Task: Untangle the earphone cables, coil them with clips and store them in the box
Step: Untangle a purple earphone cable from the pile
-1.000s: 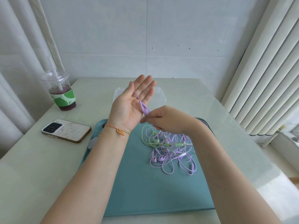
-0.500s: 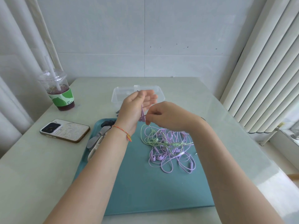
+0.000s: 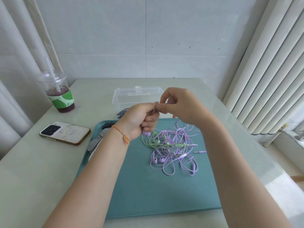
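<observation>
A tangle of purple and green earphone cables (image 3: 172, 150) lies on the teal tray (image 3: 148, 191). My left hand (image 3: 139, 120) is curled into a fist around a purple earphone cable, and purple earbuds (image 3: 146, 133) hang just below it. My right hand (image 3: 179, 106) pinches the same cable right beside the left hand's fingertips, above the tray's far edge. The clear plastic box (image 3: 131, 97) stands open just behind both hands. Grey cable clips (image 3: 97, 142) lie at the tray's left edge, partly hidden by my left forearm.
A phone (image 3: 65, 132) lies face down left of the tray. A plastic cup (image 3: 57, 92) with a purple drink and a straw stands at the table's far left. Vertical blinds (image 3: 271, 71) hang along the right side. A purple jack plug (image 3: 200, 152) lies right of the tangle.
My left hand went from an open palm to a fist around the purple cable and dropped lower. My right hand rose from under the left palm to beside its fingertips.
</observation>
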`<action>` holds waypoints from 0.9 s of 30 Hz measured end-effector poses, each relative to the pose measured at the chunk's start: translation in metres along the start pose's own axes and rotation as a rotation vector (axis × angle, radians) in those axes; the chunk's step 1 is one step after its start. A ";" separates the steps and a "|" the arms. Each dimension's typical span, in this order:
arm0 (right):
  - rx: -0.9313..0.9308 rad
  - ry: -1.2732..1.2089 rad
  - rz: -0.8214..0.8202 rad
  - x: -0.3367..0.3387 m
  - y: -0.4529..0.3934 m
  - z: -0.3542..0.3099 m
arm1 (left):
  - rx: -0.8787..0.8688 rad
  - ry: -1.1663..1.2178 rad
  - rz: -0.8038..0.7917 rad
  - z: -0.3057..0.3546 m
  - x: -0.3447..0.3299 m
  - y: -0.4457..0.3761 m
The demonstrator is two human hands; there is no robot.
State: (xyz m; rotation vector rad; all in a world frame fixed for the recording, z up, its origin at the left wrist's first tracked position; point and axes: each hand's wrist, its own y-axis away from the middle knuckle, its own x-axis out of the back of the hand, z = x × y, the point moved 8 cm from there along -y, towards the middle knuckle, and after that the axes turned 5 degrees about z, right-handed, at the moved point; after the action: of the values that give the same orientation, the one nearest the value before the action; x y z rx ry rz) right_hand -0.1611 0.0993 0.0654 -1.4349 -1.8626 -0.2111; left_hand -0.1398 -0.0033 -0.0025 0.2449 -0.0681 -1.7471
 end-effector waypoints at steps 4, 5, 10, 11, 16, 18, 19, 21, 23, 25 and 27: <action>-0.024 -0.112 0.038 0.006 -0.001 0.004 | 0.040 0.139 -0.161 -0.002 -0.013 0.003; -0.035 -0.147 0.040 0.007 -0.001 0.005 | 0.042 0.138 -0.195 -0.002 -0.016 0.004; -0.057 -0.267 0.043 0.009 0.001 0.008 | 0.028 0.183 -0.304 0.002 -0.023 0.011; -0.063 -0.276 0.020 0.009 0.002 0.009 | 0.028 0.206 -0.304 0.003 -0.022 0.012; -0.038 -0.212 -0.097 0.004 0.004 0.009 | 0.038 0.232 -0.279 0.003 -0.017 0.011; -0.019 -0.135 -0.048 0.007 0.001 0.009 | 0.031 0.140 -0.271 -0.001 -0.017 0.010; -0.014 -0.137 -0.031 0.007 0.000 0.009 | 0.016 0.095 -0.282 -0.002 -0.019 0.010; -0.012 -0.178 -0.027 0.005 0.000 0.008 | -0.019 0.058 -0.318 -0.001 -0.023 0.012; -0.014 -0.248 -0.027 0.003 0.000 0.009 | -0.048 0.099 -0.354 0.004 -0.025 0.015; -0.020 -0.328 -0.025 0.002 0.000 0.009 | -0.074 0.212 -0.415 0.011 -0.028 0.020; -0.020 -0.349 -0.034 -0.001 0.001 0.007 | -0.104 0.321 -0.459 0.019 -0.029 0.023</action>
State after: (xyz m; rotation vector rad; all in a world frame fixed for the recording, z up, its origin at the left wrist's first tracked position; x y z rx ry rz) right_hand -0.1631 0.1030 0.0593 -1.5303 -2.1690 0.0061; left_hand -0.1170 0.0189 0.0240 0.4905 0.3353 -2.1341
